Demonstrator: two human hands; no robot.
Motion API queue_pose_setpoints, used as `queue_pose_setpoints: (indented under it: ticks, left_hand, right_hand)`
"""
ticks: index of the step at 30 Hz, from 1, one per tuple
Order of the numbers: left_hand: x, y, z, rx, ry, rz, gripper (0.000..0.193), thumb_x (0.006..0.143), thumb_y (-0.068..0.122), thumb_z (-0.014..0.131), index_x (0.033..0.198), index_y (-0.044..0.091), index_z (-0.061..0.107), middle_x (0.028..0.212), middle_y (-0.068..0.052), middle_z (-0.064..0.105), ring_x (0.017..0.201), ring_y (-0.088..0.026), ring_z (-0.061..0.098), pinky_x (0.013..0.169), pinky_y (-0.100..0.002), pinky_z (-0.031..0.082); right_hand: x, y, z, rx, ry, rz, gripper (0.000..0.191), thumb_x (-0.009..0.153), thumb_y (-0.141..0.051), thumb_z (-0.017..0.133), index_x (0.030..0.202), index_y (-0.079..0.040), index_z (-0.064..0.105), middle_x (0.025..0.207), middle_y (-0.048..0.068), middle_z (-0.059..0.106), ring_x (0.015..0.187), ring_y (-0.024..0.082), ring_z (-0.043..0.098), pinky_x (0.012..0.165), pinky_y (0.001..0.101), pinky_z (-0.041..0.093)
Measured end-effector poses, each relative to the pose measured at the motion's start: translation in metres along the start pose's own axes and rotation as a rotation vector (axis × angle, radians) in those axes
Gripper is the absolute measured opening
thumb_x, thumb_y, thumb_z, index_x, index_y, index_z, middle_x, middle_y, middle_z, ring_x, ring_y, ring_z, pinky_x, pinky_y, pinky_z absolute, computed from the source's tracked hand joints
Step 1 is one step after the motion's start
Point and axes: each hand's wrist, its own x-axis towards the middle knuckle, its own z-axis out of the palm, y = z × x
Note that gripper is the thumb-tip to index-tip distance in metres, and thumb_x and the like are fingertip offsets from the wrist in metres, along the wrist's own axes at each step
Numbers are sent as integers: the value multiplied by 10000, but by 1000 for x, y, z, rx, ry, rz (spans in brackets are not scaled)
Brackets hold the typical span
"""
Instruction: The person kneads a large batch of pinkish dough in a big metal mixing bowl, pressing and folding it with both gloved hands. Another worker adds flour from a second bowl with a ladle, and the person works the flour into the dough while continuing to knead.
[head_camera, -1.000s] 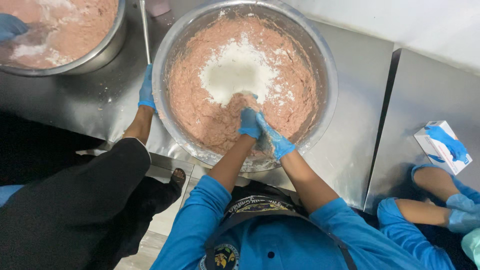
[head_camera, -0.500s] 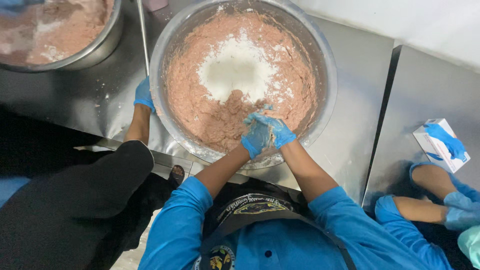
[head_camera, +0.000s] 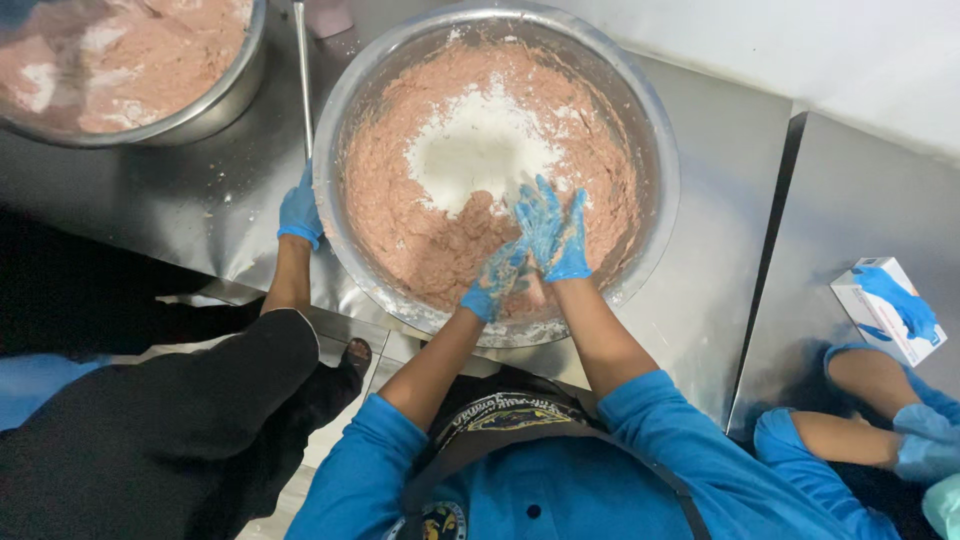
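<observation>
Pink mixture (head_camera: 430, 215) in the steel bowl (head_camera: 655, 150): both gloved hands, left hand (head_camera: 497, 280) and right hand (head_camera: 552, 228), have lifted to five o'clock, open-fingered, rubbing paste off, flour (head_camera: 480, 150) unmixed.

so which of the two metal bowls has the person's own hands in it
The large round steel bowl at centre: the left hand and right hand, blue-gloved, are in its pink mixture. The other steel bowl, top left, is cut off by the frame.
</observation>
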Motion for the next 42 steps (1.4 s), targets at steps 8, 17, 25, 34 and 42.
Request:
queue_pose_setpoints:
  ticks: [8, 17, 25, 34, 42]
  left_hand:
    - [-17, -9, 11, -517, -138, -473, 464, 942, 371, 685, 1372, 222, 593, 1253, -10, 637, 1060, -213, 638, 872, -467, 598]
    - [-31, -26, 30, -496, -132, -432, 429, 987, 337, 621, 1378, 165, 568, 1257, -56, 621, 1084, -257, 639, 897, -468, 579]
    - [2, -11, 31, -641, -92, -314, 468, 1053, 391, 547, 1444, 136, 504, 1341, -91, 573, 1175, -282, 584, 985, -475, 527]
    - [35, 22, 24, -983, -325, -84, 524, 1127, 452, 463, 1519, 104, 431, 1436, -130, 520, 1278, -310, 523, 1084, -483, 468]
    - [40, 25, 23, -1193, -443, -10, 583, 1193, 506, 389, 1585, 75, 366, 1520, -165, 472, 1370, -334, 468, 1172, -491, 416]
  right_hand:
    - [-14, 3, 18, 385, -108, 20, 1025, 882, -743, 507, 1588, -31, 294, 1656, 265, 280, 1509, 439, 306, 1260, 559, 255]
    - [-8, 13, 0, 366, -163, 55, 1109, 856, -781, 521, 1609, -10, 259, 1681, 235, 244, 1543, 420, 254, 1285, 553, 209]
    - [-32, 35, 27, 540, -163, 222, 1259, 858, -799, 524, 1589, 142, 121, 1673, 309, 140, 1536, 422, 210, 1269, 494, 176]
    - [-54, 42, 17, -622, -216, -69, 999, 985, -659, 438, 1622, 63, 169, 1678, 247, 228, 1510, 327, 266, 1255, 469, 212]
    - [-65, 28, -26, -1269, -208, -392, 724, 1076, -464, 422, 1654, -79, 220, 1644, 150, 371, 1444, 243, 404, 1209, 385, 314]
